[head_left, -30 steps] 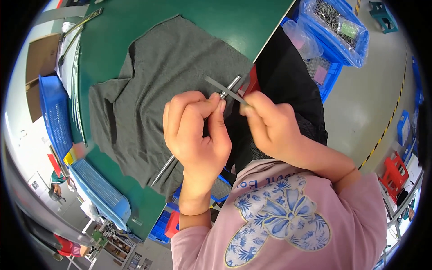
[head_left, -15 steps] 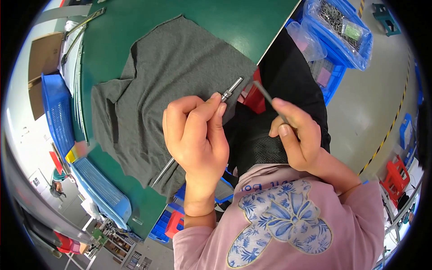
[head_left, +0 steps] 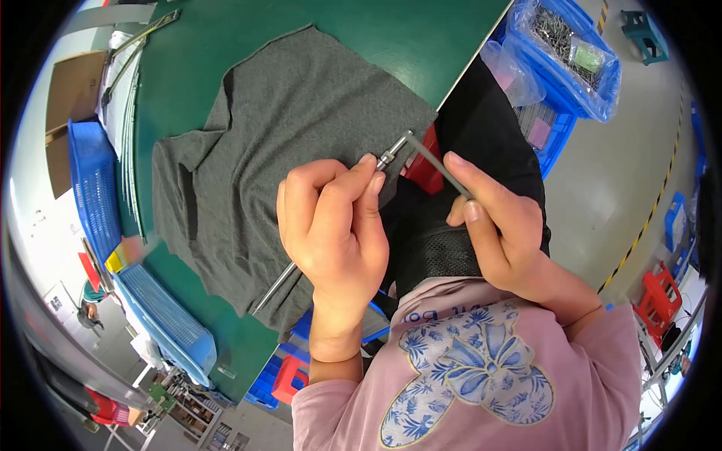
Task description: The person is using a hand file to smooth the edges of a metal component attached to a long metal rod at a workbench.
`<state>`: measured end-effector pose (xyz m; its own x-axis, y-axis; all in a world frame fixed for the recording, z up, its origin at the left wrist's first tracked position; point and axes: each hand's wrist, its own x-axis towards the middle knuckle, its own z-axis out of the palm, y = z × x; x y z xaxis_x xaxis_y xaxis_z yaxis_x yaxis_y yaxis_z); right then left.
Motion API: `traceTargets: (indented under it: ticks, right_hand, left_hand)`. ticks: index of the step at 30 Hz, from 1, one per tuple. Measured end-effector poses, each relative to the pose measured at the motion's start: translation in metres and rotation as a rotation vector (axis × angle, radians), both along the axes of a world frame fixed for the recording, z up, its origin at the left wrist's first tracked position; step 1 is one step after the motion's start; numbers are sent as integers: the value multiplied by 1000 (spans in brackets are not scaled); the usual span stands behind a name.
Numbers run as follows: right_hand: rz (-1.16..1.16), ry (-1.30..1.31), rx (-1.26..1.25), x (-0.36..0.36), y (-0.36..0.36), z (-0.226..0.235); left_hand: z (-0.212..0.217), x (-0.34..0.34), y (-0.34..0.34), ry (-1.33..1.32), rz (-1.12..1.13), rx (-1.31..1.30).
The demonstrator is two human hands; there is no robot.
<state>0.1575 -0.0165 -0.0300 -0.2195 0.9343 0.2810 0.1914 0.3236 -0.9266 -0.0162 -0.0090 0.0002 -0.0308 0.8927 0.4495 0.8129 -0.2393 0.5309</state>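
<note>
My left hand (head_left: 335,229) is closed around a shiny metal rod (head_left: 389,155). One end, with a stepped collar, sticks out past the thumb and index finger. The other end shows below the wrist, over a grey cloth (head_left: 278,113) spread on the table. Pinched between the thumb and fingers of my right hand (head_left: 500,218) is a thin dark grey stick (head_left: 440,167). Its tip meets the collared end of the metal rod, seemingly touching it. My palms hide the middle of the rod and the stick's rear end.
The green table (head_left: 406,34) lies under the cloth. To the right stands a blue bin (head_left: 519,22) with a plastic liner and many small metal parts. Blue baskets (head_left: 94,180) line the left side. A red object (head_left: 427,169) sits just beyond my hands, near my dark-clothed lap.
My right hand has moved slightly, bringing the grey stick's tip to the metal rod's end, where there was a gap before. My left hand has shifted a little to the right with the rod.
</note>
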Motion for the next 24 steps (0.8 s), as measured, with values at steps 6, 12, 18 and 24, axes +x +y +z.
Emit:
traceTargets:
  ticks: [6, 12, 18, 24]
  right_hand:
    - [3, -128, 41, 4, 3, 6]
    - [30, -154, 13, -2, 0, 12]
    - [31, -345, 112, -1, 1, 12]
    - [65, -580, 233, -5, 2, 26]
  left_hand:
    - [-1, 0, 0, -10, 11, 4]
    - [-3, 1, -1, -39, 17, 16]
    - [-5, 4, 1, -56, 12, 30]
    - [-5, 2, 5, -26, -35, 95]
